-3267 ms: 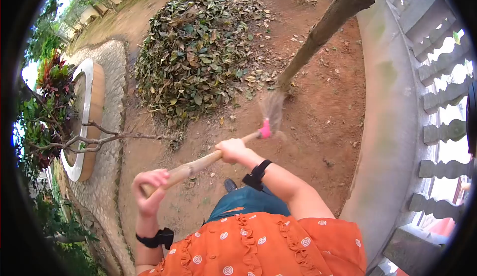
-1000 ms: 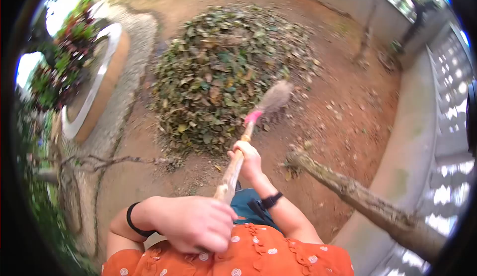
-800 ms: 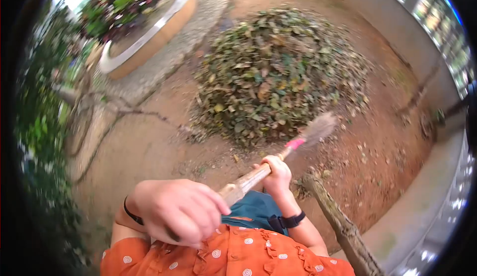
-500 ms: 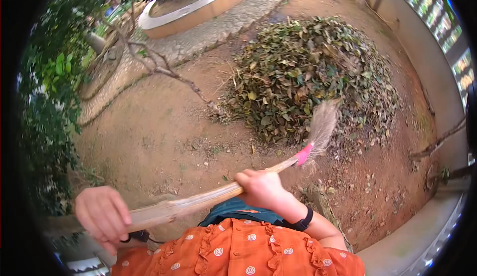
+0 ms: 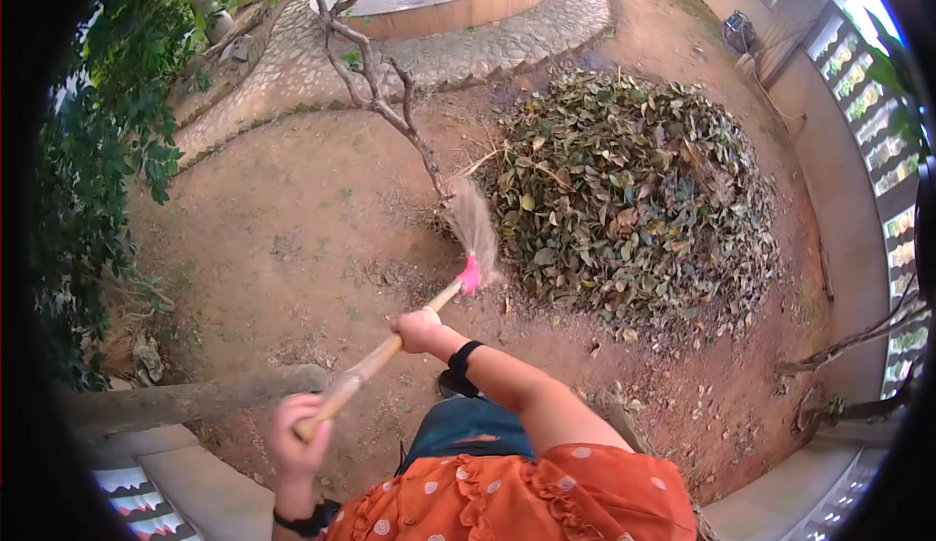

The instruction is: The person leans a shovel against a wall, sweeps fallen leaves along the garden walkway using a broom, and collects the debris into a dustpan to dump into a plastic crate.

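A broom (image 5: pixel 363 369) with a pale wooden handle, a pink band and straw-coloured bristles slants up across the middle of the view. Near the handle's lower end, my left hand (image 5: pixel 300 440) is wrapped round it, slightly blurred. Farther up the handle, my right hand (image 5: pixel 421 331) grips it below the pink band. The bristles are at the left edge of a large pile of dry leaves (image 5: pixel 634 210), close to the base of a thin bare tree trunk (image 5: pixel 425 156). Loose leaf bits lie on the soil around them.
A round raised planter (image 5: pixel 448 17) with a cobbled path (image 5: pixel 292 73) is at the back. A balustrade wall (image 5: pixel 848 200) runs along the right. Leafy branches (image 5: pixel 107 180) hang at left, above a thick log-like beam (image 5: pixel 195 400). Brown soil (image 5: pixel 253 239) lies between.
The broom head has swung left, from the front of the leaf pile to its left edge. Both hands moved with the handle, the left one rightward, the right one leftward. The view has shifted too.
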Demonstrator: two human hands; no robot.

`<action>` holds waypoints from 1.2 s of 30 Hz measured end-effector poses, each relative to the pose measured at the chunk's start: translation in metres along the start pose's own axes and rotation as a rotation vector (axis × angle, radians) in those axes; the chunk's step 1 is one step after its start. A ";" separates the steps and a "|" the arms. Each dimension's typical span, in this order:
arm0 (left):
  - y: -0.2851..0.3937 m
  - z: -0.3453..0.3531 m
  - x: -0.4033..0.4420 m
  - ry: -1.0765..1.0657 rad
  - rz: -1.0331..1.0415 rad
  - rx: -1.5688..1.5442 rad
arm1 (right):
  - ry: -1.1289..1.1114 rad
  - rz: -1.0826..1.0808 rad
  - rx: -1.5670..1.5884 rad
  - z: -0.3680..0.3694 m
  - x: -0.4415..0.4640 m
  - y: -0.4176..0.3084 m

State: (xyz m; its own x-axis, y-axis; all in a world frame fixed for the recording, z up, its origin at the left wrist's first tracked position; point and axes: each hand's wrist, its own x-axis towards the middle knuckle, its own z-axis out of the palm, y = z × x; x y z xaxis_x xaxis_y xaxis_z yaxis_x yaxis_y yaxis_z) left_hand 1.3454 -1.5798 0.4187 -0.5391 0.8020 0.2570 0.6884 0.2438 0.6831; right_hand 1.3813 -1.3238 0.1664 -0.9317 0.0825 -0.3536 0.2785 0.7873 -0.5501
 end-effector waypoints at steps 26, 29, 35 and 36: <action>-0.092 0.080 -0.043 -0.011 -0.115 -0.659 | 0.183 0.219 -0.139 -0.019 -0.122 0.083; -0.094 0.101 -0.057 -0.067 -0.165 -0.695 | 0.163 0.256 -0.214 -0.021 -0.146 0.103; -0.052 0.110 -0.042 -0.156 -0.317 -0.768 | 0.303 0.341 -0.264 -0.065 -0.210 0.109; -0.050 0.108 -0.039 -0.159 -0.302 -0.722 | 0.288 0.353 -0.259 -0.072 -0.216 0.105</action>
State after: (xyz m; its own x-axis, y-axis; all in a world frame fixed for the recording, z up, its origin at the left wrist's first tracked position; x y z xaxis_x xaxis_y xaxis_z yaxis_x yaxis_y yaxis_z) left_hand 1.3845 -1.5648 0.3007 -0.5388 0.8392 -0.0736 0.0094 0.0934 0.9956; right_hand 1.5952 -1.2148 0.2400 -0.8280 0.5060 -0.2415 0.5543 0.8034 -0.2173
